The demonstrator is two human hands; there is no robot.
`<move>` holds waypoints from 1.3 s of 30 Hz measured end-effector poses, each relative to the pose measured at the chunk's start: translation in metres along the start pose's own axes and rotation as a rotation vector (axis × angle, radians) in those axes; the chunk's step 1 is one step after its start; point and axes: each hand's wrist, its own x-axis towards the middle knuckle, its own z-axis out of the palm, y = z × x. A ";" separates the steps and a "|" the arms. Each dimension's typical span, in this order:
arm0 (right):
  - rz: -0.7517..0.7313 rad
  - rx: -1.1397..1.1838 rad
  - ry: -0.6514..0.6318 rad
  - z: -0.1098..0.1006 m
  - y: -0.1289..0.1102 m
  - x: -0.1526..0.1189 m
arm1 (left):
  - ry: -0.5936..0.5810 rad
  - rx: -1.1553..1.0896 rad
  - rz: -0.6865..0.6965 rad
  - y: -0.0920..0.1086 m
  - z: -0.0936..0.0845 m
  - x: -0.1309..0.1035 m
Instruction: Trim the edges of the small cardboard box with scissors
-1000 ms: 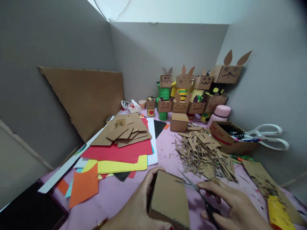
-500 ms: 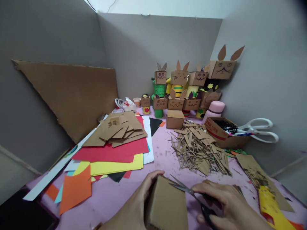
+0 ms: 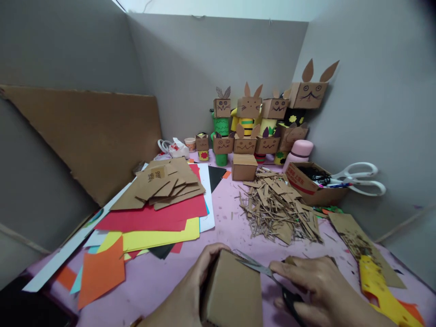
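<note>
At six o'clock on the mauve table [image 3: 222, 232], a cardboard box [image 3: 236, 290] looks light and stiff, its walls likely to dent under hard squeezing; opposite sides promise the surest hold. The left hand [image 3: 194, 280], at its nine o'clock, clasps it, grip curved toward the far corner. At three o'clock, the right hand [image 3: 303, 284] grasps black-handled scissors [image 3: 265, 270], blades angled toward ten.

Plain brown cardboard box [image 3: 236, 290] and, at its far edge, black-handled metal scissors [image 3: 266, 271], seemingly slightly open.
</note>
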 end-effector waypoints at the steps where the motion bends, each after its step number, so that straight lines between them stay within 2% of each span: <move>1: -0.014 0.001 0.018 0.001 0.001 0.000 | 0.001 0.002 -0.005 -0.001 0.001 0.000; 6: -0.060 -0.043 0.029 0.000 0.001 0.000 | 0.013 0.005 0.000 0.000 0.004 -0.001; 14: -0.035 -0.089 0.003 -0.007 -0.009 0.003 | -0.034 -0.008 0.013 0.001 0.003 0.000; 17: -0.051 -0.090 0.002 -0.006 -0.007 0.001 | -0.017 -0.049 0.015 -0.002 0.004 0.000; 21: -0.082 -0.101 0.046 -0.004 -0.003 -0.001 | -0.032 -0.104 0.013 -0.003 0.005 -0.001; 24: -0.099 -0.133 0.068 -0.002 -0.002 -0.003 | -0.041 -0.103 0.015 -0.003 0.004 0.000; 30: -0.099 -0.152 0.029 -0.003 -0.001 -0.003 | -0.042 -0.072 0.013 -0.001 0.001 0.000; 39: -0.085 -0.150 0.030 -0.005 -0.008 0.000 | -0.030 -0.036 0.030 0.000 0.008 -0.001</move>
